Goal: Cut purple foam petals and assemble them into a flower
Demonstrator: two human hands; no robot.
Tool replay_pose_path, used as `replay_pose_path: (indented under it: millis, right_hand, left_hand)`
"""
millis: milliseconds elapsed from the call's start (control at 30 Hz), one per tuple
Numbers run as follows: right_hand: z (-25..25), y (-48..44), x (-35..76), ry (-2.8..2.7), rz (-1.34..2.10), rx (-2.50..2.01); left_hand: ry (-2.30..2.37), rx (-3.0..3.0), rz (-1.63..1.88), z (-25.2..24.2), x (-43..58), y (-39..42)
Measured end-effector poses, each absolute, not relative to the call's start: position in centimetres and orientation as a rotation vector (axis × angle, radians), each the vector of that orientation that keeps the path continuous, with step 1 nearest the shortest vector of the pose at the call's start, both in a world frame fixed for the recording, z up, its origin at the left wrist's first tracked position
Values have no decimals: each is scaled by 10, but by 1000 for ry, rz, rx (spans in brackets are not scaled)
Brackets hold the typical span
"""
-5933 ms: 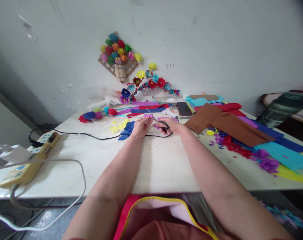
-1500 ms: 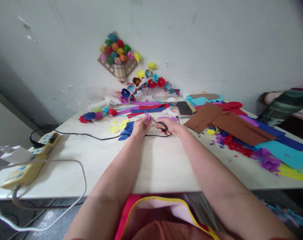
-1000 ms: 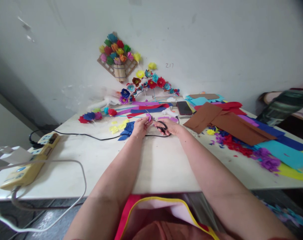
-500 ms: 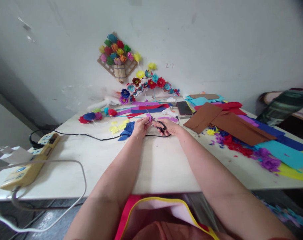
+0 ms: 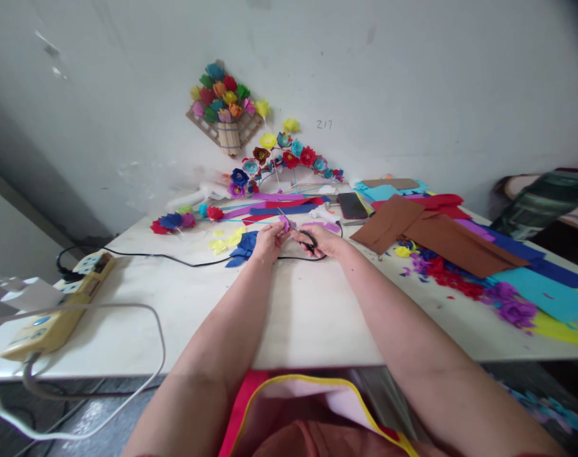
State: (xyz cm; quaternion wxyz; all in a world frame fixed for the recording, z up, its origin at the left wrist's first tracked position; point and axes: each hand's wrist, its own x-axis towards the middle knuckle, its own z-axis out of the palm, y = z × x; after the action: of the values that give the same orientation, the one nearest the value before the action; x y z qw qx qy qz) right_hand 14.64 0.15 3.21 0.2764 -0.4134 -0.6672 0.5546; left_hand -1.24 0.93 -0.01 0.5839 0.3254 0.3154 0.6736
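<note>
Between the fingertips of my left hand [image 5: 270, 241] is a small piece of purple paper [image 5: 284, 222]. My right hand [image 5: 324, 241] grips black-handled scissors [image 5: 309, 240], fingers wrapped round the loops. The blades point up and left, right beside the purple paper; whether they touch it I cannot tell. Blue paper petals [image 5: 242, 248] lie just left of my left hand, and yellow petals [image 5: 227, 240] a little behind them. Behind my right hand rest flat purple paper [image 5: 321, 226] and a white glue gun [image 5: 320, 213].
A yellow power strip [image 5: 58, 317] stands at the left, its black cord [image 5: 160, 255] crossing toward my hands. Brown paper sheets [image 5: 455, 241] and colourful scraps [image 5: 453, 278] cover the right. At the back are a phone [image 5: 352, 205], paper strips [image 5: 289, 208] and paper flowers [image 5: 289, 158].
Almost nothing differs. The purple paper and the scissors have shifted very slightly between my fingers; both hands stay in the same place.
</note>
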Motion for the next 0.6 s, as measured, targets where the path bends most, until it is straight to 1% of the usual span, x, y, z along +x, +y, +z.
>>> replay_pose_path:
  millis: [600]
  right_hand:
    - [37,-3,146,-1820,1484,-1124]
  left_hand:
    - [743,707,1616,2,-11,9]
